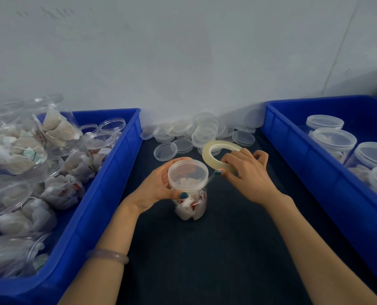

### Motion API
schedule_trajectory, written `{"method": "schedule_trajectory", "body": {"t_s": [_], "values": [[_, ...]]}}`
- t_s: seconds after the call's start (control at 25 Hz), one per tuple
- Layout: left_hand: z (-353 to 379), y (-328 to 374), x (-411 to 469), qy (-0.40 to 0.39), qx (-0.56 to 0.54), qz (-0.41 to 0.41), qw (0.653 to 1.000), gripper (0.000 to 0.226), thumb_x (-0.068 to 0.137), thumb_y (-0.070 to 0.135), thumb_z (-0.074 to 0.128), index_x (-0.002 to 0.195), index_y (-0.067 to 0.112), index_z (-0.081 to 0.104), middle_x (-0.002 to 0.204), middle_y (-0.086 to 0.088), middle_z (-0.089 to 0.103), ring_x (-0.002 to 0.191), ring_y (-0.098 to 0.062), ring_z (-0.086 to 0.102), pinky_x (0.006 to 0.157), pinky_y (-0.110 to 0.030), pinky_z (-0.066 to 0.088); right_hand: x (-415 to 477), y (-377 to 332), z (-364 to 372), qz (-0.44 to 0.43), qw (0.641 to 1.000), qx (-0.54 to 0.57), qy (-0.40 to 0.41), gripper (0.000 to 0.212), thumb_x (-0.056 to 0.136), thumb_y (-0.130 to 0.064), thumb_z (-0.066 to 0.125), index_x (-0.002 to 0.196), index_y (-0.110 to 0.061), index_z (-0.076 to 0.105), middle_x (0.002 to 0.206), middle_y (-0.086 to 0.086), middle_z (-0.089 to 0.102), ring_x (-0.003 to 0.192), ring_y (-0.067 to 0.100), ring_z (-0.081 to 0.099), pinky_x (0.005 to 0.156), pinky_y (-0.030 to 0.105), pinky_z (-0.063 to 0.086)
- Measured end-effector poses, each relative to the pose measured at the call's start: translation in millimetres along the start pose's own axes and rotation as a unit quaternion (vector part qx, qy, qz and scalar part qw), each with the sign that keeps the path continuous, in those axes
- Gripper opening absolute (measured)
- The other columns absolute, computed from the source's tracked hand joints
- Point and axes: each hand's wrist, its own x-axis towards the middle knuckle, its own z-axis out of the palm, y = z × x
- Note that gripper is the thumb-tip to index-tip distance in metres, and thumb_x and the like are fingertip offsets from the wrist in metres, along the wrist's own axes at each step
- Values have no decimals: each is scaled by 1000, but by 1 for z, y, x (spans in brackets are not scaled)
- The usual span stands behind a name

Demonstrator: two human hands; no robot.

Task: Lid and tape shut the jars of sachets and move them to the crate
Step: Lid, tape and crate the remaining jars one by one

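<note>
Standing mid-frame on the dark bench (216, 249), the lidded jar (188, 201) of sachets is gripped near its top by the left hand (159, 186). The right hand (247, 172) pinches the tape roll (214, 150) just right of it (a thin strand runs to the lid's rim). At the right edge, the blue crate (304, 155) holds lidded jars.

Dark navy desk (205, 260) surface, matte and cloth-like, runs from the near edge back to the wall. Pale grey-white wall (183, 62) fills the upper half and meets the desk at the back. Faint dark smudges (51, 12) on wall, top left. Thin slanted seam line (342, 45) on wall, right side. Pale translucent bangle (107, 256) lower left, round a wrist.
</note>
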Motion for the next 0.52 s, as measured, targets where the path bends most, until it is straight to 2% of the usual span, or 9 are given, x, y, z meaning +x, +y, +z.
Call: {"method": "schedule_trajectory", "body": {"t_s": [0.12, 0.2, 0.28, 0.36, 0.4, 0.48, 0.52], "values": [[1, 4, 0, -23, 6, -1, 1000, 84, 64, 21, 84, 139, 27, 47, 134, 13, 61, 129, -7, 54, 98, -20, 48, 1, -8, 8, 7, 1000, 18, 11, 12, 97, -39, 55, 103, -31, 61, 95, -21, 44, 93, 5, 34, 84, 34, 15], [-1, 12, 1, -46, 42, -6, 998, 86, 65, 29, 83, 141, 28, 44, 134, 16, 59, 129, -5, 52, 100, -19, 46, 0, -10, 12, 14, 999, 26, 17, 10, 98, -36, 56, 102, -30, 61, 95, -21, 44, 93, 7, 37, 84, 35, 16], [-3, 28, 5, -65, 104, -19, 992, 80, 64, 43, 81, 135, 35, 46, 128, 24, 58, 123, 4, 52, 94, -11, 45, -4, -12, 16, 21, 999, 30, 33, 10, 98, -36, 56, 102, -29, 61, 96, -20, 45, 94, 8, 39, 83, 36, 17], [2, 46, 12, -56, 210, -38, 975, 75, 60, 68, 73, 126, 40, 50, 124, 22, 53, 116, 5, 52, 88, -12, 46, -8, -15, 18, 29, 998, 35, 54, 13, 97, -39, 55, 101, -29, 61, 97, -20, 45, 93, 5, 37, 82, 36, 17], [7, 53, 16, -42, 296, -53, 953, 83, 57, 81, 65, 126, 39, 50, 124, 20, 50, 115, 0, 52, 88, -18, 46, -8, -17, 19, 33, 997, 38, 63, 15, 97, -41, 53, 101, -29, 61, 97, -21, 45, 93, 4, 36, 82, 36, 17], [23, 61, 24, -16, 484, -79, 871, 107, 49, 101, 45, 129, 29, 48, 126, 11, 49, 109, -10, 52, 81, -31, 45, -10, -22, 20, 37, 995, 41, 77, 16, 97, -40, 51, 99, -28, 62, 95, -20, 46, 92, 6, 39, 82, 36, 17], [32, 62, 28, -5, 547, -81, 833, 115, 48, 105, 36, 128, 23, 48, 126, 5, 50, 108, -14, 52, 77, -33, 42, -11, -24, 20, 38, 995, 39, 86, 14, 96, -36, 53, 97, -27, 63, 94, -19, 47, 91, 8, 42, 81, 36, 17]]}}
